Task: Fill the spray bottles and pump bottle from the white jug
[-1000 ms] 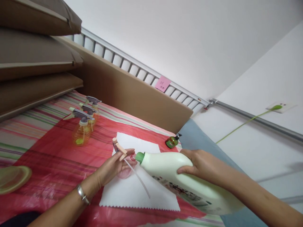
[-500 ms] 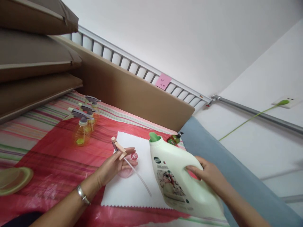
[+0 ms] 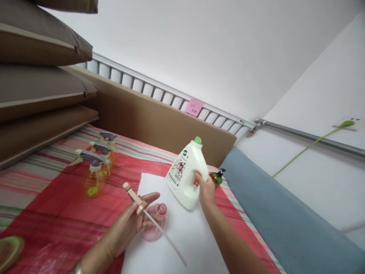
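My left hand [image 3: 129, 222] holds a peach-coloured trigger spray head [image 3: 138, 201] at the base of its thumb. The long clear dip tube [image 3: 168, 238] slants down to the right. Some of the same hand's fingers lie against a round, see-through pink bottle [image 3: 154, 233] with an uncapped neck; how firmly they grip it I cannot tell. To the right, my right hand [image 3: 207, 188] is closed round the handle of a pale green jug [image 3: 189, 163]. This jug has a green spout and a picture label, and leans slightly over the white sheet [image 3: 173, 224].
Several yellow spray bottles [image 3: 94, 177] stand at left on the red sheet [image 3: 64, 205]. Behind the jug is a dark green pump bottle [image 3: 217, 178]. Stacked brown cushions [image 3: 42, 85] rise at far left, and a brown board [image 3: 137, 114] runs along the back.
The jug has swung away from me towards the back of the white sheet and become more upright, still in my right hand. My left hand keeps the spray head beside the pink bottle.
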`<state>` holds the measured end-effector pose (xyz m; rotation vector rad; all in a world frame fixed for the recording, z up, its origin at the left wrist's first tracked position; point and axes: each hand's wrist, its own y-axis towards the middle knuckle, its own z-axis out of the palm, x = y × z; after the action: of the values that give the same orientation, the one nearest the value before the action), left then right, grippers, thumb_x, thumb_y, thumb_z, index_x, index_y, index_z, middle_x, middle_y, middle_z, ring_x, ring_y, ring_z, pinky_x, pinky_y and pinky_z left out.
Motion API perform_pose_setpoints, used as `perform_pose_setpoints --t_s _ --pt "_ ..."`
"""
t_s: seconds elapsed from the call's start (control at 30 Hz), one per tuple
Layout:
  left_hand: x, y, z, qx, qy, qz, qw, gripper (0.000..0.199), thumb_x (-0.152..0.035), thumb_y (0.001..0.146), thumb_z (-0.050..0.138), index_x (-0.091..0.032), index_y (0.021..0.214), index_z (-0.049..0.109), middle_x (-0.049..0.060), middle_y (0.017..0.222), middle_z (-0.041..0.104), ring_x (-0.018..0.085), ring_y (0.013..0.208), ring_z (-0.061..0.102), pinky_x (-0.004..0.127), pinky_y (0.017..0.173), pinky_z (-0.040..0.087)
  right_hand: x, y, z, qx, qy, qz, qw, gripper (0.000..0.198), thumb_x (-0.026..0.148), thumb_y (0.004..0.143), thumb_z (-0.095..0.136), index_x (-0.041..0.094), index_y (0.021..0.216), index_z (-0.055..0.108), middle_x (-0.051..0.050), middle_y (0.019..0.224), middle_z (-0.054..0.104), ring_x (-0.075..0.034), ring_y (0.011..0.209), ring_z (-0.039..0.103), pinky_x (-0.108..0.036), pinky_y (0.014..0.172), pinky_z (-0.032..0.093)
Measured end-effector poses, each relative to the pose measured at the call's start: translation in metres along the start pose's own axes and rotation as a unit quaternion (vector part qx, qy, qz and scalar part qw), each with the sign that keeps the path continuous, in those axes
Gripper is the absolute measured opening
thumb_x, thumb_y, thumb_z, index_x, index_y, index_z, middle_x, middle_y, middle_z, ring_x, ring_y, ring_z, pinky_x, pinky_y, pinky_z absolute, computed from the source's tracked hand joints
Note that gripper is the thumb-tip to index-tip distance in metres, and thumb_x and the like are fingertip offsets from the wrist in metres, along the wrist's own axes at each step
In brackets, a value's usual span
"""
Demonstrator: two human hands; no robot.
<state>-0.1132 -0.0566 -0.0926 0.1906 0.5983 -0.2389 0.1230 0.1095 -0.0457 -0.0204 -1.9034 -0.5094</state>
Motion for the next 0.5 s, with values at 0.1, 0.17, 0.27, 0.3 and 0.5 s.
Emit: perform_pose_setpoints --t_s 0.1,0.17,0.27,0.3,0.5 --pt "-0.009 0.0 -0.003 0.004 -0.003 0.026 1.0 0.044 -0.044 0.088 0.033 -0.022 0.12 0.055 0.011 0.142 0.034 0.034 0.099 0.058 0.053 0.091 0.036 -0.01 0.019 0.039 -0.039 -0.003 0.009 0.999 0.041 0.058 0.062 0.059 0.019 0.072 0.05 0.0 0.055 0.057 -0.018 0.052 0.053 -0.027 0.047 0.041" --pt "-0.014 0.001 -0.007 0.002 -0.007 0.04 0.999 0.046 -0.044 0.089 0.03 -0.021 0.121 0.054 0.011 0.143 0.032 0.035 0.102 0.056 0.054 0.092 0.035 -0.016 0.031 0.061 -0.058 -0.01 0.017 0.998 0.042 0.059 0.062 0.059 0.02 0.074 0.049 -0.002 0.061 0.06 -0.02 0.058 0.056 -0.028 0.049 0.042" --pt "-0.019 0.003 -0.011 -0.006 -0.016 0.055 0.998 0.048 -0.044 0.09 0.026 -0.022 0.122 0.054 0.01 0.144 0.031 0.036 0.105 0.054 0.055 0.093 0.035 -0.027 0.042 0.084 -0.073 -0.021 0.028 0.997 0.043 0.059 0.062 0.059 0.02 0.077 0.05 -0.006 0.073 0.064 -0.022 0.067 0.058 -0.029 0.053 0.044" --pt "-0.02 0.004 -0.012 -0.008 -0.019 0.059 0.998 0.048 -0.044 0.09 0.025 -0.022 0.122 0.054 0.01 0.144 0.032 0.036 0.106 0.053 0.055 0.093 0.034 -0.031 0.044 0.09 -0.074 -0.024 0.029 0.997 0.044 0.059 0.062 0.059 0.02 0.079 0.051 -0.007 0.077 0.065 -0.023 0.07 0.058 -0.029 0.055 0.045" --pt "-0.026 0.007 -0.007 -0.032 -0.01 0.074 0.997 0.046 -0.044 0.089 0.03 -0.021 0.117 0.057 0.01 0.139 0.039 0.035 0.104 0.055 0.055 0.095 0.035 -0.045 0.042 0.102 -0.045 -0.042 0.031 0.998 0.049 0.057 0.066 0.055 0.017 0.092 0.051 -0.011 0.093 0.066 -0.024 0.081 0.06 -0.03 0.064 0.047"
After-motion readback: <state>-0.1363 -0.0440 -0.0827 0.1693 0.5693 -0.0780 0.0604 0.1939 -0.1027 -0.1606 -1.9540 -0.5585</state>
